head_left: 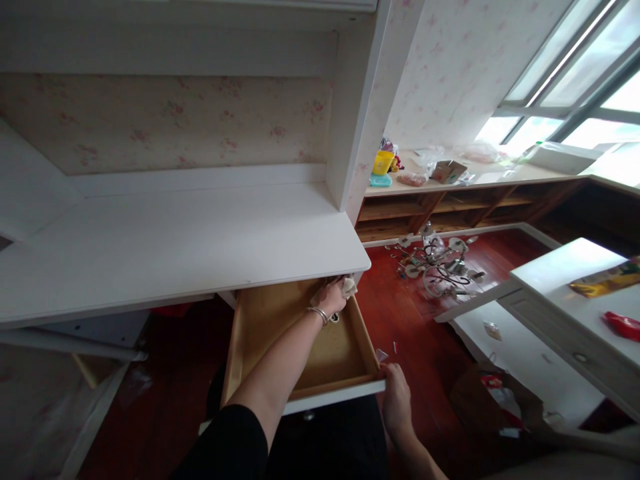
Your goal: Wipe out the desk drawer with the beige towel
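A wooden drawer (327, 391) with a white front stands pulled out beneath a white desk (215, 233). My left hand (331, 300), with bracelets at the wrist, is inside it near the back right corner. It is closed around a pale cloth (349, 288) by the drawer's right side wall. A small dark-and-light item (335, 318) shows just below that hand; its kind is unclear. My right hand (397, 397) grips the drawer's front right corner from outside, its fingertips partly hidden.
A chandelier (445, 263) lies on the red wood floor among small debris. To the right stands white furniture (545, 300) with a drawer, a cardboard box (495, 400) nearby. Along the wall, a low shelf unit (450, 207) carries a yellow container (383, 163) and plastic bags.
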`<action>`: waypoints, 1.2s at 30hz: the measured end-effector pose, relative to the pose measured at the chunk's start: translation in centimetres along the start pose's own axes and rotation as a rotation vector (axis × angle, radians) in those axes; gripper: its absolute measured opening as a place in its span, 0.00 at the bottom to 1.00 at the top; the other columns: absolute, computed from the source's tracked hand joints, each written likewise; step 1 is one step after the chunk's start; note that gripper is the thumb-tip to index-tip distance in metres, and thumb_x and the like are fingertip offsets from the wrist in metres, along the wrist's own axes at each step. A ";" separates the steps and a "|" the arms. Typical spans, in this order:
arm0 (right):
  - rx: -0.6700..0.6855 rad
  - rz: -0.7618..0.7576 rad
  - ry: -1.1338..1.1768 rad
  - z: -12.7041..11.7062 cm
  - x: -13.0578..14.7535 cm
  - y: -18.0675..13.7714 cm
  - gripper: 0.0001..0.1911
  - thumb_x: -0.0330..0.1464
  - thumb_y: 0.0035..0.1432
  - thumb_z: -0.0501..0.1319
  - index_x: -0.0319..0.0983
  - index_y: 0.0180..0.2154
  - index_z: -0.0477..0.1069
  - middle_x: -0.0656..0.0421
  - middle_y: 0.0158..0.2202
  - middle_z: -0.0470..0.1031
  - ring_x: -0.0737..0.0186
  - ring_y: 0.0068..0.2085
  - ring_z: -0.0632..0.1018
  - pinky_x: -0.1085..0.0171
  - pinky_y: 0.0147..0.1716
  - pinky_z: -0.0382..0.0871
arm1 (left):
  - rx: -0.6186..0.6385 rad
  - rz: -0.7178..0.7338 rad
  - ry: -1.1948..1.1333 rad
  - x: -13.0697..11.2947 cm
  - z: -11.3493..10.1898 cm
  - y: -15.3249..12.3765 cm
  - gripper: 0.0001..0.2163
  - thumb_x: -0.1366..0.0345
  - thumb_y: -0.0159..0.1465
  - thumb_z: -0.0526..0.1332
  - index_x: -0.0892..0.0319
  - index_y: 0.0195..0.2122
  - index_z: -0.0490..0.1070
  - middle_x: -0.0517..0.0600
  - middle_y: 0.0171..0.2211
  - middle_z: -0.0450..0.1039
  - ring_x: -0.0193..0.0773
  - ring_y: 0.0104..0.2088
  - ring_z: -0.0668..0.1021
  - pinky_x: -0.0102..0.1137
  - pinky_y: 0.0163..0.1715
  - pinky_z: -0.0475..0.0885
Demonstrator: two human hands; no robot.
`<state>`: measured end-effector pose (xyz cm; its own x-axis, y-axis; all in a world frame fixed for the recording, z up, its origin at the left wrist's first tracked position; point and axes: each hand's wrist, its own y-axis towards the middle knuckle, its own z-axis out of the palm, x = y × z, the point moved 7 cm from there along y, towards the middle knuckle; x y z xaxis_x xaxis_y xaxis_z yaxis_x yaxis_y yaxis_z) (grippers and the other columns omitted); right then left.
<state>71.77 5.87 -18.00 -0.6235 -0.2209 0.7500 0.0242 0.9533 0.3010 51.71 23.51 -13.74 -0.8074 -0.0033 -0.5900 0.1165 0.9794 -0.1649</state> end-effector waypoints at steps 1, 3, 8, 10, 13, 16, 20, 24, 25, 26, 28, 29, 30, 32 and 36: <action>0.001 0.004 0.004 0.0 -0.2 0.0 0.11 0.34 0.59 0.49 0.41 0.30 0.68 0.59 0.28 0.68 0.60 0.30 0.69 0.63 0.30 0.63 | -0.003 0.040 0.009 -0.2 0.1 -0.5 0.24 0.63 0.63 0.58 0.45 0.61 0.60 0.48 0.61 0.64 0.43 0.55 0.72 0.35 0.53 0.67; 0.013 0.026 0.014 0.1 -0.5 -0.1 0.12 0.35 0.59 0.49 0.41 0.30 0.69 0.58 0.28 0.68 0.60 0.31 0.68 0.63 0.30 0.63 | 0.006 0.113 0.033 -0.7 0.6 -1.7 0.28 0.67 0.61 0.59 0.46 0.63 0.57 0.45 0.65 0.57 0.42 0.59 0.68 0.36 0.58 0.63; -0.017 0.212 0.150 0.2 -1.0 0.0 0.14 0.42 0.58 0.51 0.40 0.30 0.68 0.57 0.31 0.70 0.57 0.35 0.70 0.60 0.34 0.64 | 0.095 0.287 0.088 -2.4 2.6 -5.2 0.30 0.70 0.58 0.60 0.48 0.62 0.60 0.45 0.67 0.53 0.42 0.59 0.68 0.36 0.60 0.61; -0.081 0.421 0.219 0.1 -1.6 -0.3 0.16 0.44 0.59 0.50 0.40 0.32 0.66 0.58 0.32 0.70 0.57 0.36 0.71 0.61 0.35 0.64 | 0.150 0.399 0.120 -3.5 3.6 -6.6 0.27 0.69 0.59 0.59 0.50 0.61 0.61 0.46 0.66 0.55 0.40 0.60 0.67 0.35 0.59 0.62; -0.163 0.657 0.259 -0.1 -1.8 -1.0 0.18 0.47 0.56 0.53 0.39 0.36 0.65 0.59 0.33 0.68 0.58 0.36 0.70 0.62 0.35 0.64 | 0.205 0.560 0.165 -5.1 4.6 -8.8 0.24 0.67 0.60 0.58 0.53 0.59 0.63 0.49 0.64 0.59 0.40 0.59 0.67 0.34 0.57 0.63; -0.186 0.735 0.278 -0.3 -1.2 -1.2 0.20 0.48 0.54 0.55 0.39 0.39 0.64 0.59 0.36 0.67 0.58 0.37 0.70 0.62 0.35 0.64 | 0.261 0.676 0.180 -6.5 5.1 -10.8 0.22 0.69 0.57 0.58 0.53 0.55 0.66 0.46 0.62 0.64 0.39 0.56 0.71 0.34 0.54 0.65; -0.171 0.781 0.344 -0.7 -0.6 -1.6 0.23 0.50 0.55 0.55 0.39 0.43 0.63 0.59 0.37 0.68 0.58 0.38 0.71 0.63 0.34 0.65 | 0.449 0.715 0.235 -7.7 5.5 -12.6 0.24 0.71 0.52 0.59 0.53 0.52 0.68 0.48 0.53 0.74 0.41 0.48 0.76 0.32 0.47 0.69; -0.172 0.790 0.421 -1.0 -0.7 -2.3 0.24 0.51 0.57 0.54 0.39 0.44 0.64 0.59 0.35 0.71 0.58 0.37 0.73 0.63 0.34 0.66 | 0.567 0.688 0.268 -8.1 4.7 -13.1 0.20 0.70 0.52 0.59 0.50 0.47 0.70 0.48 0.39 0.78 0.44 0.39 0.79 0.32 0.36 0.71; -0.173 0.797 0.437 -1.1 -0.9 -2.4 0.24 0.51 0.57 0.54 0.38 0.43 0.64 0.59 0.35 0.72 0.58 0.37 0.73 0.63 0.34 0.67 | 0.592 0.678 0.254 -8.0 4.4 -13.1 0.18 0.69 0.52 0.58 0.50 0.45 0.71 0.47 0.37 0.78 0.44 0.38 0.79 0.32 0.33 0.71; -0.169 0.804 0.457 -1.1 -1.0 -2.6 0.24 0.51 0.57 0.55 0.38 0.43 0.65 0.59 0.34 0.72 0.58 0.36 0.73 0.62 0.34 0.67 | 0.623 0.655 0.237 -7.8 4.2 -13.1 0.16 0.69 0.52 0.58 0.50 0.43 0.71 0.47 0.36 0.78 0.44 0.37 0.79 0.32 0.31 0.70; -0.150 0.807 0.488 -1.0 -1.3 -2.6 0.23 0.51 0.58 0.54 0.38 0.43 0.65 0.60 0.33 0.71 0.58 0.35 0.74 0.62 0.34 0.68 | 0.695 0.571 0.207 -6.6 3.8 -13.1 0.15 0.70 0.51 0.58 0.52 0.39 0.71 0.47 0.34 0.77 0.43 0.34 0.78 0.31 0.27 0.68; -0.137 0.800 0.500 -0.9 -1.3 -2.6 0.23 0.50 0.58 0.54 0.38 0.43 0.65 0.61 0.32 0.71 0.58 0.35 0.74 0.62 0.34 0.68 | 0.730 0.519 0.199 -5.8 3.7 -13.2 0.14 0.71 0.50 0.58 0.53 0.38 0.71 0.47 0.33 0.76 0.42 0.33 0.77 0.30 0.25 0.67; -0.126 0.793 0.514 -0.9 -1.3 -2.5 0.22 0.50 0.59 0.54 0.39 0.43 0.64 0.61 0.32 0.71 0.58 0.35 0.74 0.62 0.34 0.68 | 0.760 0.472 0.194 -5.0 3.6 -13.4 0.14 0.73 0.49 0.58 0.54 0.37 0.71 0.47 0.33 0.76 0.41 0.31 0.77 0.29 0.24 0.66; -0.120 0.796 0.564 -0.6 -1.2 -2.4 0.21 0.50 0.58 0.55 0.39 0.42 0.65 0.62 0.31 0.70 0.59 0.35 0.73 0.62 0.35 0.67 | 0.797 0.433 0.187 -3.6 3.1 -14.0 0.13 0.73 0.47 0.57 0.55 0.35 0.70 0.47 0.31 0.75 0.39 0.29 0.75 0.28 0.23 0.65; -0.157 0.814 0.642 -0.1 -1.4 -2.4 0.20 0.50 0.55 0.57 0.40 0.37 0.66 0.64 0.31 0.67 0.61 0.36 0.70 0.63 0.38 0.64 | 0.775 0.491 0.236 -1.6 1.2 -16.0 0.09 0.70 0.49 0.58 0.54 0.31 0.68 0.46 0.27 0.72 0.39 0.28 0.74 0.28 0.22 0.63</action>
<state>72.67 3.87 -19.67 0.1569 0.3637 0.9182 0.3801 0.8359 -0.3961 51.83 7.59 -11.10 -0.6523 0.4972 -0.5721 0.7575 0.4531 -0.4699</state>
